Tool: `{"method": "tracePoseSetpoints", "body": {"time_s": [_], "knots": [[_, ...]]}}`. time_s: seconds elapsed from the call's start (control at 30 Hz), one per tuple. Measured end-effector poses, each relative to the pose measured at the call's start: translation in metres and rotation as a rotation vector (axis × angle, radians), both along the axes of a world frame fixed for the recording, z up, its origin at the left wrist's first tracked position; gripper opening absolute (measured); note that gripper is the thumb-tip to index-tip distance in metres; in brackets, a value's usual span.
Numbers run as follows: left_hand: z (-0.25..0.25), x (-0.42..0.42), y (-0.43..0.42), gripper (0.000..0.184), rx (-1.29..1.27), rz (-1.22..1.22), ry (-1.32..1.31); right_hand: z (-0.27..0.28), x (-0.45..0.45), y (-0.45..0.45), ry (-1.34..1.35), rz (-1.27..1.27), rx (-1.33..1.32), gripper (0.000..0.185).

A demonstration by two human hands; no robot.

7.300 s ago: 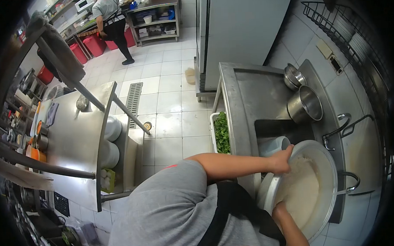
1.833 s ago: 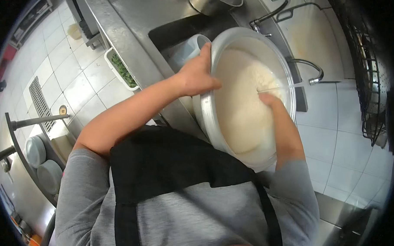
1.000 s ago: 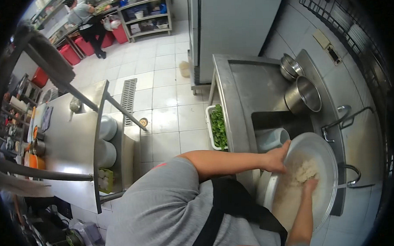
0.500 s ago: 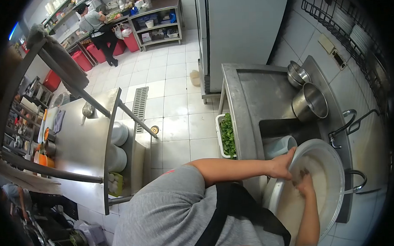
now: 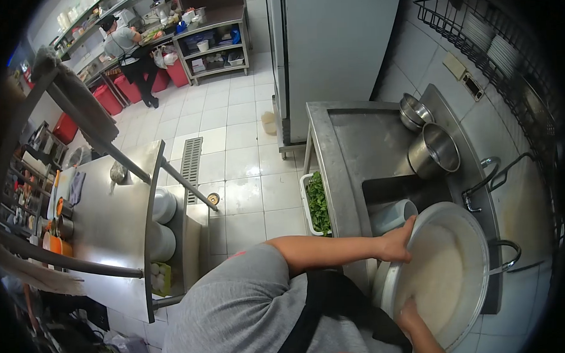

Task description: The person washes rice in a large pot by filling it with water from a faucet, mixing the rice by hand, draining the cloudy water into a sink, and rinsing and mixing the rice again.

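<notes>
A large metal bowl [image 5: 482,256] stands tilted at the sink, filled with cloudy whitish water [image 5: 436,274]. My left hand [image 5: 397,241] grips its near rim, thumb up. Low in the bowl, my right hand [image 5: 409,310] dips into the water; its fingers are partly under the surface and what they hold, if anything, is hidden. From the curved tap [image 5: 512,250] a stream runs over the far rim. Beside the bowl, a pale blue container [image 5: 396,216] lies in the sink basin [image 5: 382,190].
Steel pots [image 5: 434,150] and bowls [image 5: 415,111] rest on the sink counter [image 5: 362,136]. A white crate of green leaves [image 5: 318,203] is beside it. At left stands a steel table [image 5: 109,213]. A co-worker [image 5: 129,54] stands at the far counter; a wire rack [image 5: 477,36] hangs at right.
My right hand has moved from the upper middle of the bowl down to its near lower side and into the water. My left hand keeps its hold on the rim.
</notes>
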State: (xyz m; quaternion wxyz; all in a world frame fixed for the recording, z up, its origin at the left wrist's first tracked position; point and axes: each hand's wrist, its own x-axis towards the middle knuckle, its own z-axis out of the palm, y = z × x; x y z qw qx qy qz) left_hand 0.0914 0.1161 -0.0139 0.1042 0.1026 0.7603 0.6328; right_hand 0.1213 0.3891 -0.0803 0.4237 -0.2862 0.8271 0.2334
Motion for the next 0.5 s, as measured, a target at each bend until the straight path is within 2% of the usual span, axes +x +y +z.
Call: {"method": "tracePoseSetpoints", "body": {"time_s": [0.03, 0.1, 0.17, 0.2, 0.33, 0.5], "knots": [[0.006, 0.001, -0.002, 0.104, -0.009, -0.016, -0.028, -0.016, -0.010, -0.013, -0.076, 0.255, 0.220, 0.076], [0.005, 0.001, -0.002, 0.105, -0.018, -0.022, -0.044, -0.057, -0.033, -0.011, 0.087, 0.044, 0.057, 0.071], [-0.006, -0.002, 0.002, 0.107, -0.016, -0.005, -0.020, -0.146, -0.082, 0.018, 0.135, 0.096, 0.088, 0.066], [-0.009, -0.002, 0.002, 0.108, -0.029, 0.017, 0.003, -0.148, -0.101, 0.007, 0.171, 0.038, 0.099, 0.067], [-0.026, -0.006, 0.006, 0.112, -0.043, 0.069, 0.139, -0.079, -0.153, -0.046, 0.333, -0.205, 0.005, 0.069], [-0.011, -0.008, -0.001, 0.110, -0.071, -0.015, 0.023, -0.015, -0.173, 0.011, 0.473, -0.448, -0.089, 0.071]]}}
